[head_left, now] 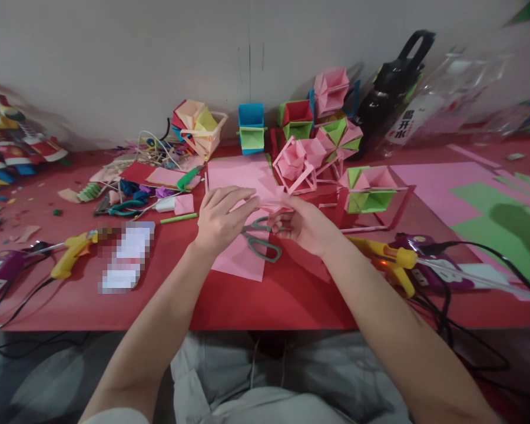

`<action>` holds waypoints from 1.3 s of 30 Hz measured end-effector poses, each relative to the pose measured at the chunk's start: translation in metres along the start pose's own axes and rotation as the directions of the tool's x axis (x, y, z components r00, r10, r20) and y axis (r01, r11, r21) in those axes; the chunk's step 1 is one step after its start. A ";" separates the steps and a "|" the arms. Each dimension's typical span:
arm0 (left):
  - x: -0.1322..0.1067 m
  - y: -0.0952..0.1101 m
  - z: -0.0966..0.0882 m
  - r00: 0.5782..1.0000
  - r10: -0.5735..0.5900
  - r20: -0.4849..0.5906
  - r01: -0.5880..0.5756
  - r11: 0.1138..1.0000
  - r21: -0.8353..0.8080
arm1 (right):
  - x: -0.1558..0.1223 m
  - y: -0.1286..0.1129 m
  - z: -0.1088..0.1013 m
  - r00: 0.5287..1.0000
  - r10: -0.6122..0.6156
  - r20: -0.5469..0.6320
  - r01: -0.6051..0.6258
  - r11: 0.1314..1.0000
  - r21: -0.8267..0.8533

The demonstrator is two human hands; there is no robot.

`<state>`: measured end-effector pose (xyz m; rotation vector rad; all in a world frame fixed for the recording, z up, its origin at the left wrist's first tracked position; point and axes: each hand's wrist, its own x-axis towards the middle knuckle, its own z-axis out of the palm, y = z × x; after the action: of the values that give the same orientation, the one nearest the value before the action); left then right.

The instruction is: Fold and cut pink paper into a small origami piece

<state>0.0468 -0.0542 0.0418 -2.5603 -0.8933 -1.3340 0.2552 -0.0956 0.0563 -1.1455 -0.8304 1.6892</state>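
My left hand (221,219) and my right hand (302,224) meet over the red table (265,300), both pinching a small folded piece of pink paper (271,203) between their fingertips. Under the hands lie a larger pink sheet (241,259) and a pair of grey-handled scissors (260,241). Just beyond the fingers stands a pink folded paper frame (294,168).
Several folded paper boxes in pink, green, blue and red (300,121) stand at the back. A yellow glue gun (73,253) lies left, another (391,259) right with cables. Pink and green sheets (481,200) lie at right. A black jug (391,88) stands by the wall.
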 end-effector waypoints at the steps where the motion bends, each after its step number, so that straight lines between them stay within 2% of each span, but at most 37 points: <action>1: 0.000 0.000 0.000 1.000 0.000 0.015 0.000 1.000 -0.008 | -0.001 0.001 0.001 1.000 -0.008 -0.003 0.008 1.000 0.011; 6: -0.002 -0.001 0.003 0.999 -0.023 0.049 0.025 0.999 -0.029 | -0.001 0.005 0.004 0.995 -0.059 -0.082 0.064 0.997 0.052; 10: -0.002 -0.003 0.004 0.985 -0.170 -0.012 0.169 0.984 -0.053 | 0.000 0.006 0.005 0.981 -0.150 -0.121 0.162 0.983 0.091; 13: 0.000 -0.005 0.004 0.943 -0.326 -0.064 0.310 0.932 -0.187 | 0.001 0.006 0.005 0.972 -0.203 -0.118 0.215 0.971 0.103; 14: 0.000 -0.005 0.004 0.918 -0.394 -0.043 0.368 0.888 -0.275 | 0.001 0.006 0.005 0.969 -0.217 -0.115 0.229 0.968 0.103; 15: 0.002 -0.005 0.004 0.887 -0.462 0.025 0.436 0.817 -0.377 | 0.001 0.006 0.005 0.967 -0.229 -0.109 0.240 0.966 0.100; 17: 0.004 -0.002 0.003 0.797 -0.542 0.265 0.587 0.592 -0.553 | 0.001 0.006 0.005 0.964 -0.248 -0.096 0.256 0.963 0.082; 19: 0.007 0.004 0.002 0.698 -0.519 0.494 0.703 0.365 -0.610 | 0.001 0.006 0.005 0.960 -0.263 -0.093 0.269 0.961 0.058; 21: 0.010 0.012 0.002 0.646 -0.491 0.585 0.749 0.256 -0.612 | 0.001 0.007 0.005 0.953 -0.290 -0.092 0.294 0.955 0.035; 24: 0.011 0.021 0.003 0.641 -0.517 0.567 0.743 0.231 -0.628 | 0.002 0.010 0.004 0.935 -0.348 -0.066 0.347 0.938 -0.024; 30: 0.010 0.021 0.006 0.654 -0.588 0.477 0.718 0.281 -0.637 | 0.005 0.016 0.002 0.911 -0.408 -0.051 0.395 0.903 -0.168; 32: 0.010 0.019 0.007 0.637 -0.635 0.436 0.710 0.264 -0.654 | 0.006 0.017 0.000 0.874 -0.485 -0.034 0.467 0.857 -0.216; 34: 0.010 0.017 0.007 0.590 -0.700 0.401 0.702 0.201 -0.683 | 0.005 0.016 -0.003 0.806 -0.591 0.047 0.575 0.761 -0.301; 37: 0.011 0.013 0.008 0.490 -0.763 0.422 0.696 0.050 -0.716 | 0.002 0.014 -0.007 0.693 -0.680 0.239 0.690 0.531 -0.491; 39: 0.011 0.012 0.009 0.440 -0.751 0.493 0.712 -0.044 -0.701 | 0.000 0.012 -0.008 0.636 -0.707 0.308 0.701 0.363 -0.614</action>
<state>0.0646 -0.0559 0.0475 -2.4945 -2.4064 -2.7650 0.2585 -0.0996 0.0426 -0.9928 -1.7600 0.5950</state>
